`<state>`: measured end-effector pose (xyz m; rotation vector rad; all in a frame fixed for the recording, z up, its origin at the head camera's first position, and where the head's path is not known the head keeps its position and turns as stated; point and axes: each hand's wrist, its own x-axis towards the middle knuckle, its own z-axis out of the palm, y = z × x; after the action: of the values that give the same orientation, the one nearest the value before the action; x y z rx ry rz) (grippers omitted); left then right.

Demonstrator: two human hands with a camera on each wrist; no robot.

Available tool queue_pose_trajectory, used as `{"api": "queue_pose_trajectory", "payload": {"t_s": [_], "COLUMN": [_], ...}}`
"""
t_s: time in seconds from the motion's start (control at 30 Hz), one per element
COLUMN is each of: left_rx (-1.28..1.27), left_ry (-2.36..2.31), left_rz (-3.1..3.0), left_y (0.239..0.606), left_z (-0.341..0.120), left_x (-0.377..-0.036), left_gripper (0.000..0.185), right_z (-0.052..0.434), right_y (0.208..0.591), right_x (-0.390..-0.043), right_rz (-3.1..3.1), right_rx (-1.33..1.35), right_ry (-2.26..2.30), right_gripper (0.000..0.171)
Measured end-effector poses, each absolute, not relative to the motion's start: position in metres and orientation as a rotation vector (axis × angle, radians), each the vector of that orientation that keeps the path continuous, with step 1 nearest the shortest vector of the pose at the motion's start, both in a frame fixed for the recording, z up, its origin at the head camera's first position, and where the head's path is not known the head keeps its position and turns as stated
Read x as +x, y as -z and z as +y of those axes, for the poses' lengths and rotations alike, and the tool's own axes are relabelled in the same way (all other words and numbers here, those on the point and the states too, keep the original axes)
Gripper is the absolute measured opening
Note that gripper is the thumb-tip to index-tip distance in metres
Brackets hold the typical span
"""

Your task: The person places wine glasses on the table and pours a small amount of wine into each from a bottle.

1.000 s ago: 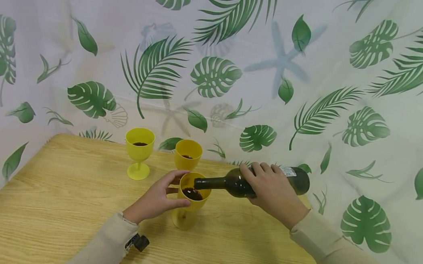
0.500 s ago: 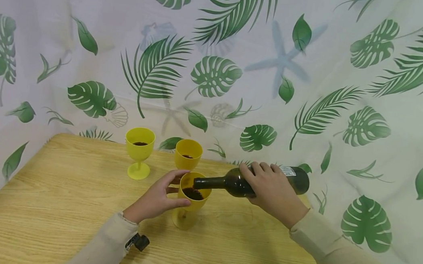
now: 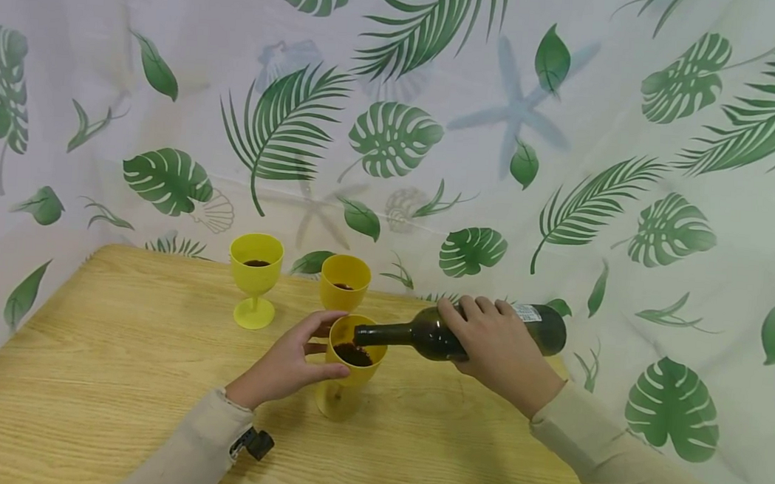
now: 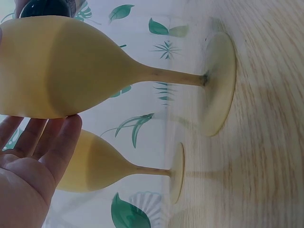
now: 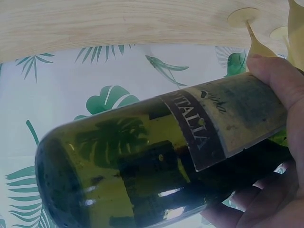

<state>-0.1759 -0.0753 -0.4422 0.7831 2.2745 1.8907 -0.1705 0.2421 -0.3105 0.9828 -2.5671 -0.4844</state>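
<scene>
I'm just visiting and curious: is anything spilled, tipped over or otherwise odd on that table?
Nothing stands out. The bottle lies nearly level only because the right hand tips it over the near goblet, steadied by the left hand. All goblets stand upright; no spill shows on the table.

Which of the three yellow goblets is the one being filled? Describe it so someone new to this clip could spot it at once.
On the wooden table, three yellow goblets stand near the leaf-print curtain. The one meant is the nearest goblet, in front of the middle goblet and right of the far-left goblet. Only it is held by the left hand, with the dark bottle tipped over its rim by the right hand.
</scene>
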Motion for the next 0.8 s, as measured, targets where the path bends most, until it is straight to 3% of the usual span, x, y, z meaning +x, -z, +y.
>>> {"api": "queue_pose_trajectory", "payload": {"t_s": [0.8], "left_rx": [0.772], "left_ry": [-1.885], "left_rz": [2.267], "left_y": [0.4400], "left_z": [-0.0766], "left_x": [-0.1742], "left_gripper": [0.078], "right_z": [0.2402], "right_y": [0.3093], "right_x": [-0.1702], "right_rz": [-2.587], "right_rx": [0.984], "right_ry": [0.501], "right_gripper": [0.084]}}
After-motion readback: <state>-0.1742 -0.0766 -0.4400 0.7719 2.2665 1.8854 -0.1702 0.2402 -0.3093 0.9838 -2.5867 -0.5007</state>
